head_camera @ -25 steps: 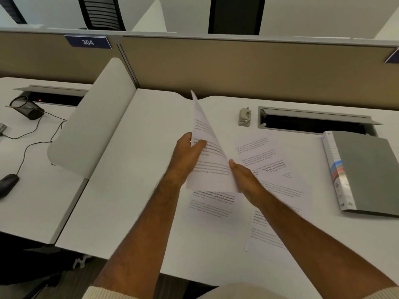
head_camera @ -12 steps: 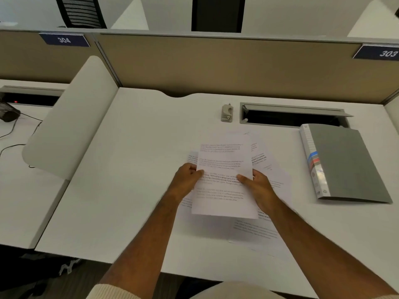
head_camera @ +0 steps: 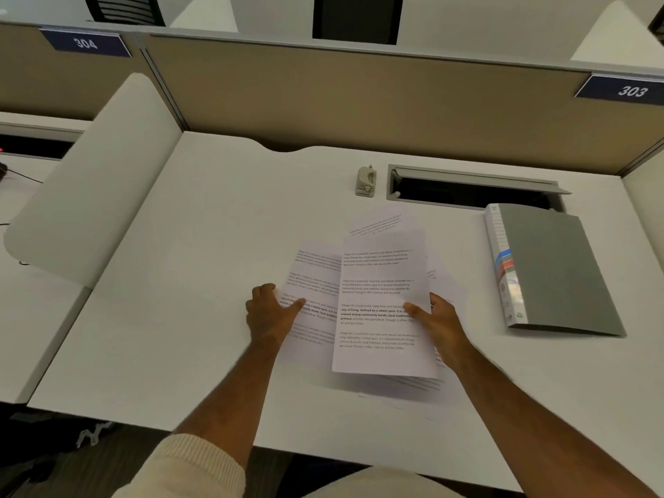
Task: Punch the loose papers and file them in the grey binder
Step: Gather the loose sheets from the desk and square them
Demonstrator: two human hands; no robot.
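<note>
Several loose papers (head_camera: 382,303) lie fanned on the white desk (head_camera: 187,318) in front of us, printed text facing up. The top sheet has its long axis running from us toward the partition, its lines of text reading upright to us. A second sheet (head_camera: 312,282) pokes out to its left, tilted a little, and a third shows its far edge beyond the top sheet's upper end. More sheets lie under them on the near side.

Our left hand (head_camera: 271,314) grips the left sheet at its left edge, thumb on top. Our right hand (head_camera: 436,323) holds the top sheet at its right edge, thumb pressed on the printed face and fingers behind it.

The grey binder (head_camera: 560,271) lies closed and flat to the right of the papers, apart from them, its spine facing them and its long axis also pointing toward the partition. A small grey punch (head_camera: 365,181) stands beyond the papers, just left of the open cable slot (head_camera: 470,190). A curved white divider (head_camera: 97,181) borders the desk on the left.
</note>
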